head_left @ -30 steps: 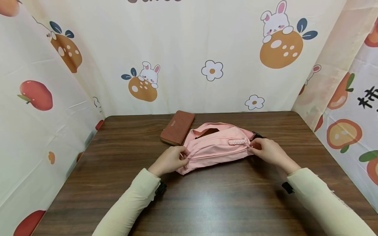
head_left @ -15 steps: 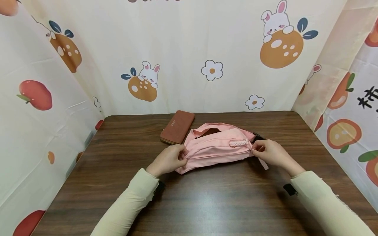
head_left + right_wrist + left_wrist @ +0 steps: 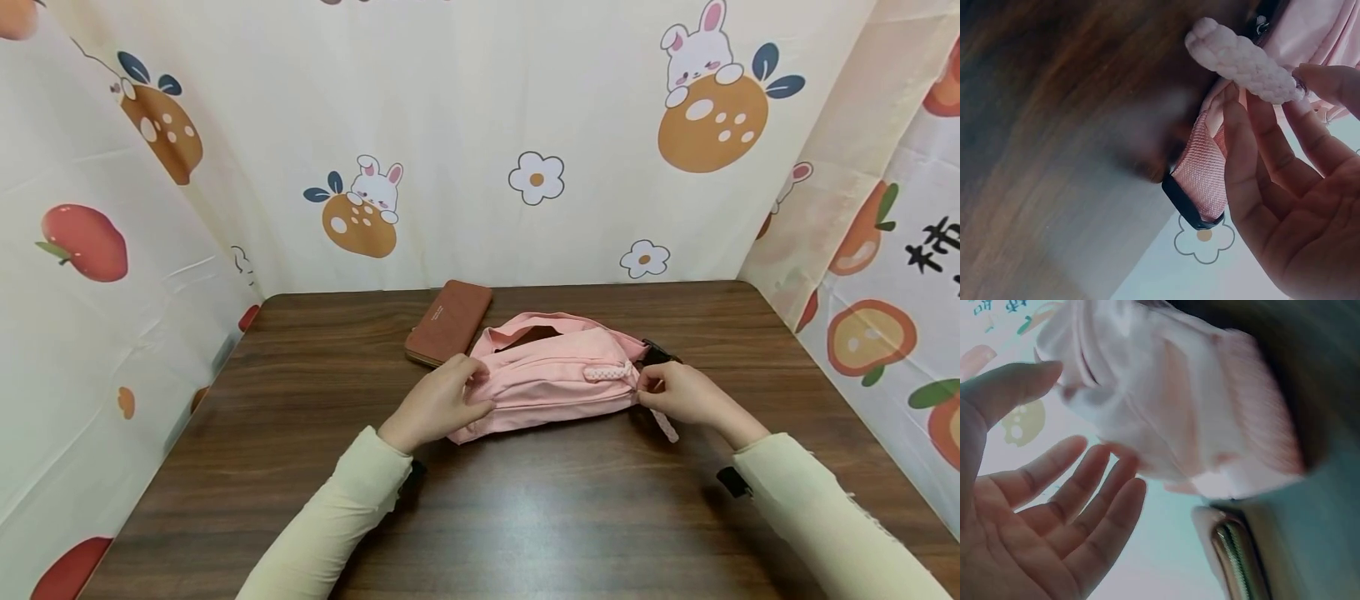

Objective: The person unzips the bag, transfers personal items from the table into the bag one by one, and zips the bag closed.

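A pink waist bag point(image 3: 551, 392) lies on the table, its strap looped behind it. At its left end is my left hand point(image 3: 435, 404), thumb and fingers spread apart; in the left wrist view the bag's end point(image 3: 1147, 406) is beyond the fingertips, and whether they touch it is hard to tell. My right hand point(image 3: 686, 396) pinches a braided zipper pull point(image 3: 1244, 59) near its base, at the bag's right end. Another braided pull point(image 3: 607, 372) lies on the bag's top. A black buckle point(image 3: 656, 353) is partly behind the right hand.
A brown zipped wallet point(image 3: 450, 321) lies behind and left of the bag, close to the left hand. The dark wooden table point(image 3: 517, 517) extends in front. Printed curtains point(image 3: 465, 100) stand along the back and sides.
My left hand has loosened from the bag's left end and spread its fingers. The right hand has shifted slightly right, and a braided pull now hangs below it.
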A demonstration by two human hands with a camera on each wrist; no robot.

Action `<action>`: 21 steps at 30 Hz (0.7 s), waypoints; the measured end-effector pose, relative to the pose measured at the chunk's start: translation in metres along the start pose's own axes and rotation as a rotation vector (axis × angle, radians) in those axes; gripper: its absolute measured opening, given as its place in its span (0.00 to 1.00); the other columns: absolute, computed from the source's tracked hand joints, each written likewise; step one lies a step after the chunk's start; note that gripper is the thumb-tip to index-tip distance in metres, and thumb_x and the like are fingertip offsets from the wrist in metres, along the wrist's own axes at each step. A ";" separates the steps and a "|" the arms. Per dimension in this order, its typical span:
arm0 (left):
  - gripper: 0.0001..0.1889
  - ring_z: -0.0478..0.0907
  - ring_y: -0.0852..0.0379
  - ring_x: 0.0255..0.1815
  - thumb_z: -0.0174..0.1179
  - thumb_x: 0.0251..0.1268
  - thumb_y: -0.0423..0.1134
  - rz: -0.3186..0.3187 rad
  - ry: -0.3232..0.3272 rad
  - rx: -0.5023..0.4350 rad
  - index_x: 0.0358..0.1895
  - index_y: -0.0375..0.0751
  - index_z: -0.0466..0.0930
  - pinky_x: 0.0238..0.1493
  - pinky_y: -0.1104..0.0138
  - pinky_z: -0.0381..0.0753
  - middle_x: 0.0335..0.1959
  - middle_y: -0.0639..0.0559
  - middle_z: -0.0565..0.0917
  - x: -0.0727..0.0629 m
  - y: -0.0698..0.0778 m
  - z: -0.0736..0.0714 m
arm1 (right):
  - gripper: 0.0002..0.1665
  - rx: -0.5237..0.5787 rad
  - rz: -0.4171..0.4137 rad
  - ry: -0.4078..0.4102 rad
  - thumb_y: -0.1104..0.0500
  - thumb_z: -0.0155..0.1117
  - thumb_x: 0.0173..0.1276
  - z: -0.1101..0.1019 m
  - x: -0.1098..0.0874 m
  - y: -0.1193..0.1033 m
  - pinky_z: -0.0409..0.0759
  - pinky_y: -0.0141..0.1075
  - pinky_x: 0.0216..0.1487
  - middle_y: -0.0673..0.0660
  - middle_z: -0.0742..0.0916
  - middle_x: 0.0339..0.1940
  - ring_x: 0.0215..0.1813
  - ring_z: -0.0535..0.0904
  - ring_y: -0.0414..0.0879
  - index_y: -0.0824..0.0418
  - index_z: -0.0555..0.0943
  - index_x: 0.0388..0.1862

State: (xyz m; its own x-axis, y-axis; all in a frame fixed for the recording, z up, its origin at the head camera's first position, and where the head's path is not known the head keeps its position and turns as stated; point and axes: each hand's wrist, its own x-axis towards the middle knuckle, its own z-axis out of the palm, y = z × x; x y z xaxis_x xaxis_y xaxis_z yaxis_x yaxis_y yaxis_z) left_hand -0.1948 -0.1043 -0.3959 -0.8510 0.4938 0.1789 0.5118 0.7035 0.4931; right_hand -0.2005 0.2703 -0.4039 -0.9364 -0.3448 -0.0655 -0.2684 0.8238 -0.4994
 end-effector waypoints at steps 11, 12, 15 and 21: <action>0.15 0.81 0.54 0.51 0.63 0.65 0.38 0.230 0.125 -0.043 0.52 0.37 0.81 0.54 0.62 0.79 0.49 0.48 0.84 0.029 0.041 0.009 | 0.06 -0.025 0.007 0.035 0.60 0.64 0.59 0.001 0.000 -0.002 0.68 0.32 0.28 0.45 0.81 0.21 0.25 0.71 0.39 0.52 0.78 0.24; 0.15 0.81 0.54 0.52 0.62 0.65 0.38 0.241 0.122 -0.039 0.52 0.37 0.81 0.56 0.62 0.79 0.49 0.48 0.84 0.032 0.045 0.011 | 0.06 -0.023 0.010 0.037 0.60 0.65 0.59 0.001 0.000 -0.002 0.68 0.32 0.28 0.45 0.80 0.21 0.24 0.71 0.39 0.52 0.78 0.24; 0.16 0.80 0.54 0.55 0.62 0.65 0.39 0.259 0.100 -0.014 0.54 0.38 0.80 0.60 0.62 0.76 0.51 0.48 0.84 0.042 0.058 0.016 | 0.06 -0.023 0.010 0.038 0.60 0.65 0.59 0.001 -0.001 -0.003 0.67 0.32 0.28 0.45 0.79 0.20 0.24 0.70 0.39 0.53 0.78 0.23; 0.18 0.79 0.55 0.59 0.61 0.66 0.40 0.260 0.016 0.019 0.57 0.38 0.79 0.64 0.66 0.73 0.54 0.48 0.84 0.063 0.083 0.030 | 0.07 -0.022 0.011 0.037 0.60 0.65 0.58 0.001 0.000 -0.001 0.66 0.32 0.27 0.44 0.79 0.20 0.23 0.69 0.38 0.52 0.78 0.23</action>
State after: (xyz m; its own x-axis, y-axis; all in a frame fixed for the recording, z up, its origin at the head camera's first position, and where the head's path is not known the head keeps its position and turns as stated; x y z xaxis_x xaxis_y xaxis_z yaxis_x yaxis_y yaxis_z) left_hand -0.2026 0.0004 -0.3694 -0.6922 0.6514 0.3107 0.7156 0.5636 0.4127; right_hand -0.1997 0.2696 -0.4045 -0.9469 -0.3193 -0.0387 -0.2627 0.8373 -0.4795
